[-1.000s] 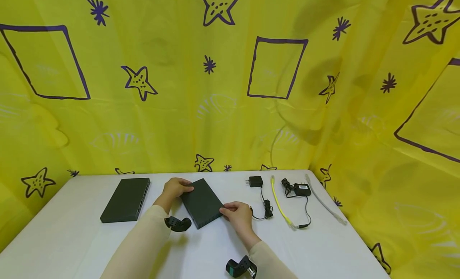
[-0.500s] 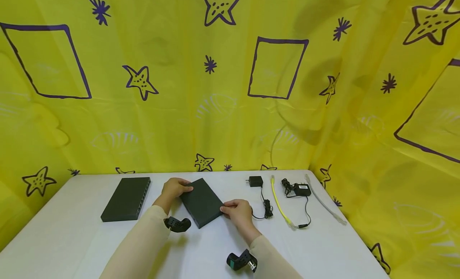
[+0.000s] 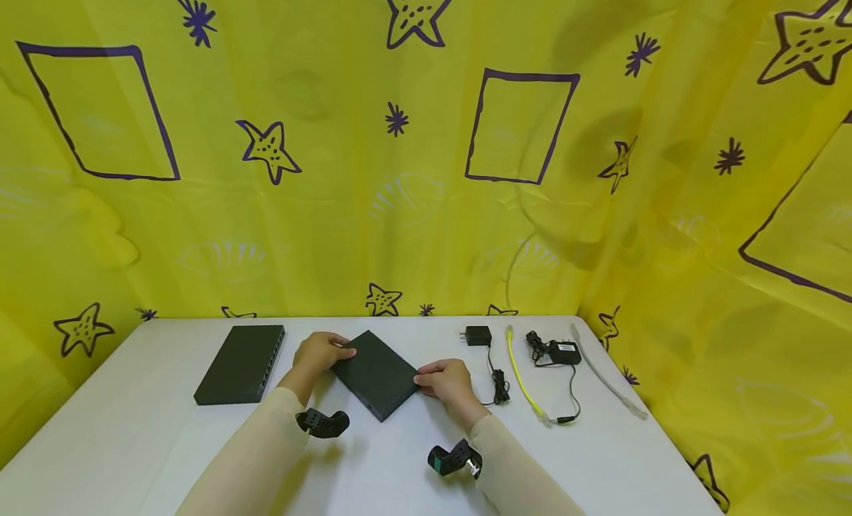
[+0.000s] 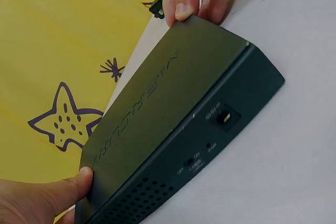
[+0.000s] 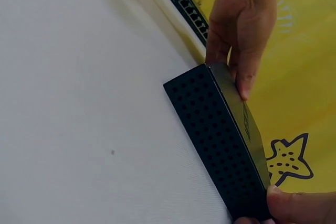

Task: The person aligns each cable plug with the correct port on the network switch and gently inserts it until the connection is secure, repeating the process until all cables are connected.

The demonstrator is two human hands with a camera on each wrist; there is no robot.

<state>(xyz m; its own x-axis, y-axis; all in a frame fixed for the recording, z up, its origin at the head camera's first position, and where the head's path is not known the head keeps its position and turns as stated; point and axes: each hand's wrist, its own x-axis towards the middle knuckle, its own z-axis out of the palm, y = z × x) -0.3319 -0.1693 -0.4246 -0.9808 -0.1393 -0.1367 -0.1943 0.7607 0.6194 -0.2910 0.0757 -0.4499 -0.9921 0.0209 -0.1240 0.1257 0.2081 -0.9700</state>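
Note:
Between both hands is a black network switch, held turned at an angle over the white table. My left hand pinches its left corner, thumb on the top face, and my right hand pinches the right corner. Raised lettering runs along its top in the left wrist view, where one side has a round power socket and small vent holes. Rows of vent holes cover another side in the right wrist view. Fingers beneath the switch are mostly hidden.
A second black switch with a row of ports lies left. To the right are a power adapter, a yellow network cable, another adapter and a grey cable. A yellow patterned curtain hangs behind the table.
The switch has turned counterclockwise in the head view, its right corner moving up and right. My right hand has moved along with it; my left hand keeps its hold.

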